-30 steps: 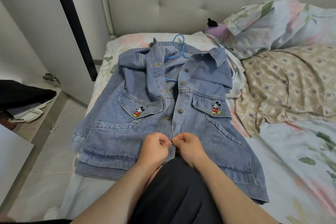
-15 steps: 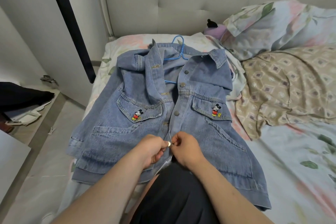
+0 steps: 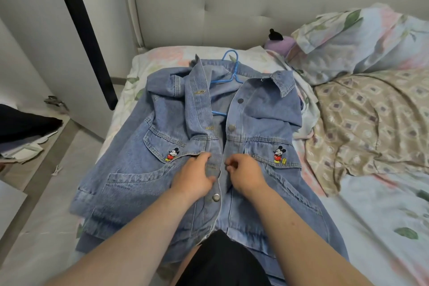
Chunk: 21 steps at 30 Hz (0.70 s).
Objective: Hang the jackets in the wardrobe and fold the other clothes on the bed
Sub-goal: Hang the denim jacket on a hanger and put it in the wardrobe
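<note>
I pinch the denim jacket [image 3: 139, 176] front (left hand [image 3: 196, 177] nine o'clock, right hand [image 3: 247, 175] three) and should level both edges before fastening.

Soft, even indoor light, fairly bright. The left hand [image 3: 195, 177] and right hand [image 3: 246, 174] look slightly motion-blurred and cast faint shadows on the denim jacket [image 3: 144, 169]. Wide-angle distortion bows the headboard [image 3: 232, 7].
</note>
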Motion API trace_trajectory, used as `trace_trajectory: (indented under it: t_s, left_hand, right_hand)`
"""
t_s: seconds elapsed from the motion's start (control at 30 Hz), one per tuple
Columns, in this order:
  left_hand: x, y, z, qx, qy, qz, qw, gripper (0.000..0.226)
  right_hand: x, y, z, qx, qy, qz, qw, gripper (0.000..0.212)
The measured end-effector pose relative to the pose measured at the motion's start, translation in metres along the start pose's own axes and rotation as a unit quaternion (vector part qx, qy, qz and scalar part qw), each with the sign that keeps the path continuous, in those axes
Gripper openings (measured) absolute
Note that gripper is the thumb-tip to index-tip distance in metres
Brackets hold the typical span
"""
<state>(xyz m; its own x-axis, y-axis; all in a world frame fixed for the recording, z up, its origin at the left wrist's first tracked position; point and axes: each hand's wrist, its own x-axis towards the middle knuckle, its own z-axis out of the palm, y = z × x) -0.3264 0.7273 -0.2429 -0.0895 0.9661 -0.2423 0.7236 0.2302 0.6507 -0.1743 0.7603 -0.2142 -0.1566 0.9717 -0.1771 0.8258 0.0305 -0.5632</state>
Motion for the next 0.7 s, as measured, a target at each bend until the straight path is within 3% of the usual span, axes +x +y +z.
trace_trajectory:
  t_s: [0.13,0.23,0.37,0.47,0.57,0.7]
  left_hand:
    - [-0.003,0.007,0.006,-0.013,0.076,-0.066,0.995,0.056]
    - [-0.002,0.012,0.01,0.043,0.09,-0.072,0.992,0.061]
    - [0.002,0.018,0.01,0.146,0.079,-0.027,0.986,0.059]
    - [0.004,0.026,0.005,0.21,0.105,0.02,0.972,0.039]
    - [0.002,0.026,-0.006,0.131,0.142,-0.002,0.981,0.016]
    - [-0.009,0.035,-0.007,0.043,0.224,0.014,0.973,0.031]
  right_hand:
    - [0.001,0.01,0.004,0.025,0.016,0.02,0.999,0.023]
    - [0.003,0.011,0.005,0.076,0.026,0.046,0.996,0.022]
    - [0.002,0.016,0.003,0.227,0.015,0.098,0.969,0.019]
    - [0.0,0.019,0.002,0.292,0.009,0.111,0.95,0.017]
    - [-0.002,0.02,0.003,0.31,0.012,0.106,0.945,0.015]
    - [-0.005,0.02,0.007,0.303,0.025,0.087,0.949,0.015]
